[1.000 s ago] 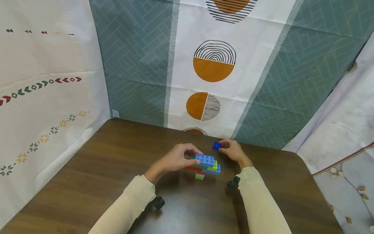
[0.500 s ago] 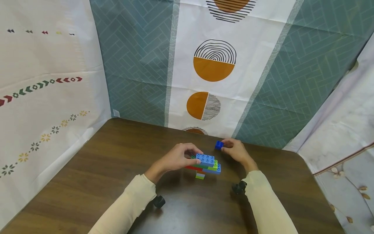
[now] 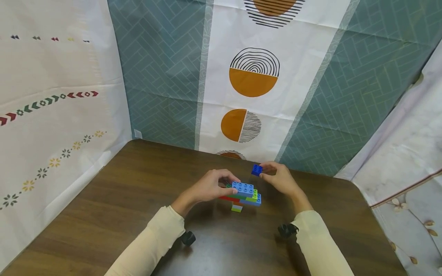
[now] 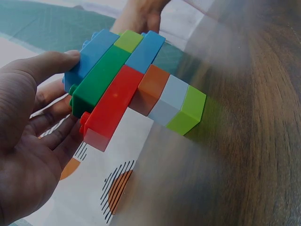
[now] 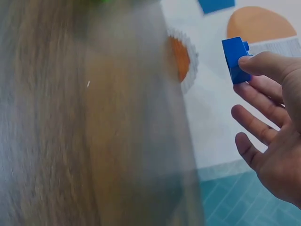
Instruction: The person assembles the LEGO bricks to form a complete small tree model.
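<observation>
My left hand (image 3: 208, 186) grips the top of a built stack of toy building bricks, thumb and fingers on either side of its light blue top brick (image 3: 243, 189). In the left wrist view, a green brick (image 4: 101, 80) lies below that one, then a red brick (image 4: 113, 106). A narrow leg of orange, pale grey and lime bricks (image 4: 188, 110) reaches down to the wood. To the right and farther back, my right hand (image 3: 281, 179) pinches a small dark blue brick (image 3: 256, 170) between thumb and index finger. The brick (image 5: 235, 61) is apart from the stack; its other fingers hang loosely curled.
The brown wooden table (image 3: 138, 199) extends around both hands. A patterned cloth (image 3: 165, 76) hangs behind its far edge, close beyond the right hand. White cloths hang at the left (image 3: 62, 134) and right sides.
My right hand shifts slightly right, then back left and a little upward with the dark blue brick, while its forearm swings right. The left hand and stack stay put.
</observation>
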Motion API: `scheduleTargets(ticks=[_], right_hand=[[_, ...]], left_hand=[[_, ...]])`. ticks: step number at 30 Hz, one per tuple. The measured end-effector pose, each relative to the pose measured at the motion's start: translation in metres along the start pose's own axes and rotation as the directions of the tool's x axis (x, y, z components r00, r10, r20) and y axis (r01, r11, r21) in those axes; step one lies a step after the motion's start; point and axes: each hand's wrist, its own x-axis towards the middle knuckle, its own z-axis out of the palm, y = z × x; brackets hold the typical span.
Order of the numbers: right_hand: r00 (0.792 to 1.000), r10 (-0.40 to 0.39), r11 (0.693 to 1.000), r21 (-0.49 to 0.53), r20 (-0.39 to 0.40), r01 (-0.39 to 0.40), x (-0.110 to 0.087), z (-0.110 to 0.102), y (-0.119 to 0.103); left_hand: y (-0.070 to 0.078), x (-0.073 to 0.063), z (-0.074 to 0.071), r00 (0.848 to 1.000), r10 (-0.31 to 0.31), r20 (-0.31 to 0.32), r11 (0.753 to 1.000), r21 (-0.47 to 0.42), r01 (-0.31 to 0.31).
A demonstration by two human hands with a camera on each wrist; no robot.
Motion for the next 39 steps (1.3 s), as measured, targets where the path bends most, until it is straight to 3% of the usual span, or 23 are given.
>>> scheduleTargets(ticks=[7,21,34,39], right_hand=[[0.996,-0.081,0.995,0.053,-0.042,0.083,-0.016,-0.008,-0.02],[0.983,-0.18,0.981,0.071,-0.041,0.182,-0.053,-0.004,-0.043],[0.967,-0.255,0.965,0.062,-0.02,0.256,-0.065,0.008,-0.061],[0.969,-0.249,0.966,0.069,0.0,0.248,-0.067,0.013,-0.062]], left_hand=[[0.002,0.0,0.0,1.0,-0.004,0.007,1.0,0.005,0.004],[0.003,-0.002,0.0,1.0,0.013,0.005,1.0,-0.006,-0.013],[0.001,-0.003,-0.001,0.999,0.034,0.01,0.999,-0.014,-0.034],[0.002,-0.003,-0.001,0.999,0.038,0.011,0.999,-0.006,-0.038]])
